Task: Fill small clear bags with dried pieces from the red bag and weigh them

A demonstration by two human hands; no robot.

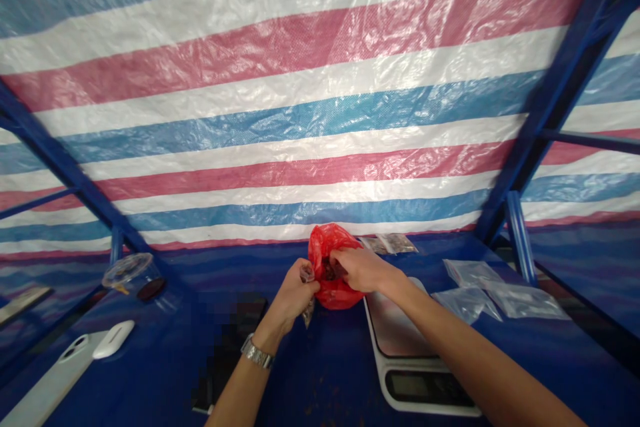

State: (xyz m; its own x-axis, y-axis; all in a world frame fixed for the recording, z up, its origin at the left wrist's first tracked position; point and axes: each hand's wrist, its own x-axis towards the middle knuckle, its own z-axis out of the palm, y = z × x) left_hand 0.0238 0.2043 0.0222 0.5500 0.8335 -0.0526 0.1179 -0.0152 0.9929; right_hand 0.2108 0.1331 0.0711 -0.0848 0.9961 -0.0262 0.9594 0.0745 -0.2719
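A red plastic bag (pixel 336 297) stands with its mouth open, and dark loose pieces show inside. My right hand (pixel 356 268) reaches into it with bent fingers; the fingertips are hidden among the contents, so what they grip does not show. Just left of the bag, my left hand (pixel 294 290) is closed around a small clear plastic bag (pixel 308 312) with brownish bits in it. A metal-band watch (pixel 257 351) is on my left wrist. Under my right forearm lies a white kitchen scale (pixel 397 327) with a display at its front.
Clear bags (pixel 525 298) lie at the right, and filled small packets (pixel 395 243) at the back. On the left are a clear plastic cup (pixel 131 273), a phone (pixel 55 380) and a white case (pixel 114 339). Blue metal posts (pixel 520 147) and a striped tarp (pixel 300 120) enclose the blue table.
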